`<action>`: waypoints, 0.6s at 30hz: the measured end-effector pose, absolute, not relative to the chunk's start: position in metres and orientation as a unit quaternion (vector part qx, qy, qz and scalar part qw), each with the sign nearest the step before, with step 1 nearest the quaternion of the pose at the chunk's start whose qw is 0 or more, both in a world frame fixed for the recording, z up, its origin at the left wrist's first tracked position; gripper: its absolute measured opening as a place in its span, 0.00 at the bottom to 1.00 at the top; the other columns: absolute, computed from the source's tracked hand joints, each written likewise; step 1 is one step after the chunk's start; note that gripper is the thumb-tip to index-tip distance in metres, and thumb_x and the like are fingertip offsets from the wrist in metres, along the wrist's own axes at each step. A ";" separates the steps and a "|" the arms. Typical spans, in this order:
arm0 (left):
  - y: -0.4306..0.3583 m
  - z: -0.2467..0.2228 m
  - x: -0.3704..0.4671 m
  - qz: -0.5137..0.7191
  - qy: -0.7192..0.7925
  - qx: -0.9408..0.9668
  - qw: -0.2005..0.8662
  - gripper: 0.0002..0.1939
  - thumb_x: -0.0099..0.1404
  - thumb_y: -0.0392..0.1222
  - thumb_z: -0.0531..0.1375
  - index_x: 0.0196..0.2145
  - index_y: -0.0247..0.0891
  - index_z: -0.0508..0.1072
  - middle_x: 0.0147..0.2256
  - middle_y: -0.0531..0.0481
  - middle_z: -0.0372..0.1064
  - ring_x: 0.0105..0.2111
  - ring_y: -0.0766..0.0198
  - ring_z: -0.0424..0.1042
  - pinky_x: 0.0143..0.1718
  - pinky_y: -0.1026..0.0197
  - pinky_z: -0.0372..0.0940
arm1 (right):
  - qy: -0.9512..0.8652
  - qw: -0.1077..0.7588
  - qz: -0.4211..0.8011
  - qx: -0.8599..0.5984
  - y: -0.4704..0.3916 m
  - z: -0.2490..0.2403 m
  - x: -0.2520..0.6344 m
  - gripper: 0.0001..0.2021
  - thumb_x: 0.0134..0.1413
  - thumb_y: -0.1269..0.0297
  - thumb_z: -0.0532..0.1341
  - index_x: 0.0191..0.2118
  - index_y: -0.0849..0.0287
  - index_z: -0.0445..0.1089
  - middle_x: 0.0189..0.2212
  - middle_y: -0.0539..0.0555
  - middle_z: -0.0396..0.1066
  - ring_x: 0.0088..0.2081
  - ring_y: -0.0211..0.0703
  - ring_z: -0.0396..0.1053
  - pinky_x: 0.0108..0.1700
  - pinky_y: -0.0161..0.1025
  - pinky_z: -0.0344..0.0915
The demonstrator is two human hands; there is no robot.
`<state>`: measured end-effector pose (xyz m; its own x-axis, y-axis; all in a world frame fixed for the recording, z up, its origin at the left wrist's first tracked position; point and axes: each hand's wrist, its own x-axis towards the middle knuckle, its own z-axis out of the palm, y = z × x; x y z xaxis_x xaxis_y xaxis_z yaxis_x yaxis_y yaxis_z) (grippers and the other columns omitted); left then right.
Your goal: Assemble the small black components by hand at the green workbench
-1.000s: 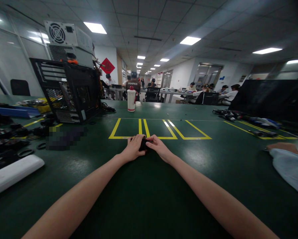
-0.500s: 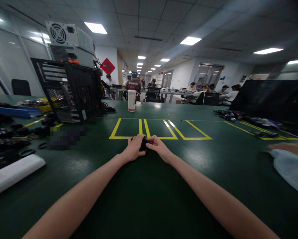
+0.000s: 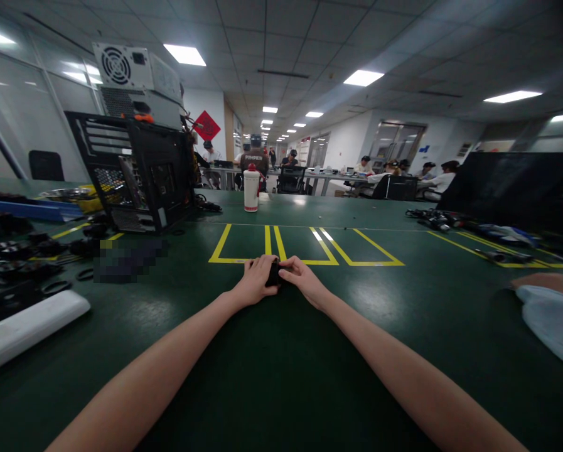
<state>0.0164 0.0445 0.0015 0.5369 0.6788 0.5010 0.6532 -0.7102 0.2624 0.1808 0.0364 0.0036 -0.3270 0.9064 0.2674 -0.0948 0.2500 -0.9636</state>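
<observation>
A small black object (image 3: 273, 274), its kind too dark to make out, is between my two hands just in front of the yellow tape outlines. Wrapped over its left side is my left hand (image 3: 257, 281), with fingers on top and the thumb low at the near side. My right hand (image 3: 304, 281) comes in from the right, thumb and fingertips closed at the object's right edge. The fingers hide much of the object.
Yellow tape (image 3: 370, 263) marks the green table (image 3: 281, 376). A white cup (image 3: 252, 191) stands beyond. On the left are a black computer case (image 3: 135, 169) under power supplies (image 3: 135, 72), and a white bar (image 3: 41, 326). A co-worker's sleeve (image 3: 552, 320) is at right.
The view has shifted slightly, so everything appears a little further right. Both hands keep their grip on the black object, and the dark piece shows slightly more between them.
</observation>
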 end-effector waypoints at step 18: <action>0.047 -0.002 0.018 0.302 0.383 0.873 0.008 0.27 0.51 0.41 0.57 0.47 0.38 0.51 0.45 0.44 0.56 0.45 0.53 0.57 0.46 0.50 0.50 | -0.624 0.498 0.496 -0.343 0.036 0.004 0.177 0.11 0.41 0.67 0.61 0.34 0.56 0.61 0.35 0.49 0.63 0.41 0.38 0.62 0.48 0.41 0.56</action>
<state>0.0176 0.0469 -0.0019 0.5249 0.6731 0.5209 0.6638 -0.7068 0.2444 0.1770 0.0361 0.0039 -0.2690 0.9211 0.2815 -0.0663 0.2738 -0.9595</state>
